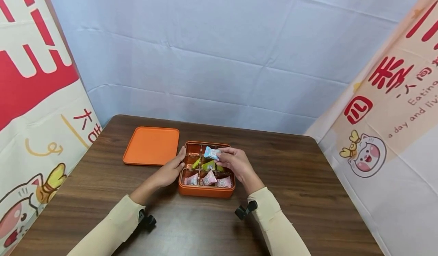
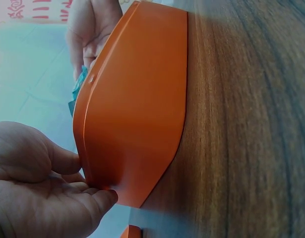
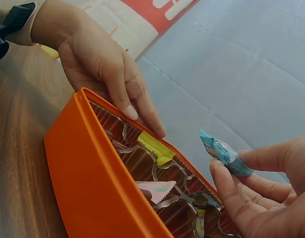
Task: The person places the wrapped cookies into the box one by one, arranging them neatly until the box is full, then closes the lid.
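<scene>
An orange box [image 1: 206,191] with a clear divided insert sits on the table. Pink-wrapped candies [image 1: 208,178] lie in its front row, with yellow-wrapped candies [image 1: 208,166] in the middle row. My left hand [image 1: 169,171] rests along the box's left side, its thumb at the rim and its fingers against the outer wall. Over the back row, my right hand [image 1: 237,164] pinches a blue-wrapped candy [image 1: 211,153] between thumb and fingers. In the right wrist view this candy [image 3: 224,153] is above the rim. The right hand hides the box's back right corner in the head view.
An orange lid [image 1: 151,145] lies flat on the brown wooden table [image 1: 294,195], left of the box and towards the back. Pale cloth [image 1: 212,58] hangs behind the table, and printed cloths [image 1: 386,134] stand at both sides.
</scene>
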Action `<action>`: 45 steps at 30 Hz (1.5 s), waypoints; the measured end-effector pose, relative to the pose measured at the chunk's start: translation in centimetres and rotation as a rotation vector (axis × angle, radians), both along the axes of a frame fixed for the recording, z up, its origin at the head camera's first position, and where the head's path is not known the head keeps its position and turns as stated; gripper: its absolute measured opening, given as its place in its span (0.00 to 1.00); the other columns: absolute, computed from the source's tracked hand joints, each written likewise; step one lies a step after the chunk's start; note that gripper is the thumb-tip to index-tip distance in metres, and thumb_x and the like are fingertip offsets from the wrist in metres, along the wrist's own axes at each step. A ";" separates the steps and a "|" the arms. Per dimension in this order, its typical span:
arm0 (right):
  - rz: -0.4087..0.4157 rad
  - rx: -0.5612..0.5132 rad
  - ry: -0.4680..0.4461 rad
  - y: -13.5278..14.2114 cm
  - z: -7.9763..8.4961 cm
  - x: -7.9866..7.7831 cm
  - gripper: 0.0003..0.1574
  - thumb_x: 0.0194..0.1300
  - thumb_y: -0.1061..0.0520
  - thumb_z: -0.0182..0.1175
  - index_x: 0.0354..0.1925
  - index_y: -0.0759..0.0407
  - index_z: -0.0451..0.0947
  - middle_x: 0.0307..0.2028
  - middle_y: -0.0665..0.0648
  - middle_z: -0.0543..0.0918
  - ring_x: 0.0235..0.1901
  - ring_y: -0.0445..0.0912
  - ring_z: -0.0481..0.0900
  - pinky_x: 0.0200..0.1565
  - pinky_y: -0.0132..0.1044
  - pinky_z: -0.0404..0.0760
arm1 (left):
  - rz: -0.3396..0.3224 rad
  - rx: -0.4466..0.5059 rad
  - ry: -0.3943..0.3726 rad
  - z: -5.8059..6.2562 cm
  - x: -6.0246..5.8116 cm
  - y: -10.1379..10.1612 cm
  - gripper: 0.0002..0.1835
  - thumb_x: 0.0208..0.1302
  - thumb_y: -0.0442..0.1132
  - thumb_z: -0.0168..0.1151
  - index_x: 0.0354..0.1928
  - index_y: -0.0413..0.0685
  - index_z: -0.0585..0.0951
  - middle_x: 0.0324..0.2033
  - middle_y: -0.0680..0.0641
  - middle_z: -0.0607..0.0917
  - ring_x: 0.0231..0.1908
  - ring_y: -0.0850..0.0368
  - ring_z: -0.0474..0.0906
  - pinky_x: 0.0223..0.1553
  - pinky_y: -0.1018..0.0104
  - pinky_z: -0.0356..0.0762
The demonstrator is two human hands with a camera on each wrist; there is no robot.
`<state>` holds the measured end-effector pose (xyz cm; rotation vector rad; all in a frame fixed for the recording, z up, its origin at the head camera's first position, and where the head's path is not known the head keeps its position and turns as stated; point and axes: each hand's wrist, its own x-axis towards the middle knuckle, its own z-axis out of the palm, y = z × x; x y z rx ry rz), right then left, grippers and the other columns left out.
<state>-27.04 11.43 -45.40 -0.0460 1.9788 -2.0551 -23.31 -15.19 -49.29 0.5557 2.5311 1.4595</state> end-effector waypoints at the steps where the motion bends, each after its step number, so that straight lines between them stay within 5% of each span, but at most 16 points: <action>1: -0.001 0.003 0.000 -0.1 0.0 -0.1 0.18 0.70 0.63 0.64 0.55 0.70 0.80 0.41 0.61 0.82 0.37 0.48 0.86 0.51 0.48 0.84 | -0.001 -0.002 0.003 0.0 0.0 0.0 0.32 0.81 0.28 0.38 0.79 0.32 0.40 0.79 0.37 0.34 0.78 0.40 0.32 0.74 0.41 0.38; 39: 0.084 0.116 -0.014 -3.0 1.5 -4.0 0.17 0.69 0.64 0.65 0.54 0.72 0.81 0.39 0.64 0.87 0.33 0.48 0.89 0.42 0.39 0.87 | 0.009 -0.009 -0.004 0.3 0.0 -0.1 0.32 0.82 0.30 0.38 0.79 0.34 0.40 0.79 0.37 0.35 0.78 0.40 0.32 0.74 0.41 0.39; 45: 0.091 0.152 -0.010 -3.5 1.5 -4.2 0.18 0.70 0.64 0.64 0.55 0.71 0.80 0.43 0.66 0.86 0.36 0.51 0.89 0.47 0.44 0.86 | 0.005 -0.008 -0.005 0.1 0.0 -0.3 0.32 0.82 0.30 0.38 0.79 0.34 0.39 0.79 0.38 0.34 0.78 0.40 0.32 0.75 0.42 0.39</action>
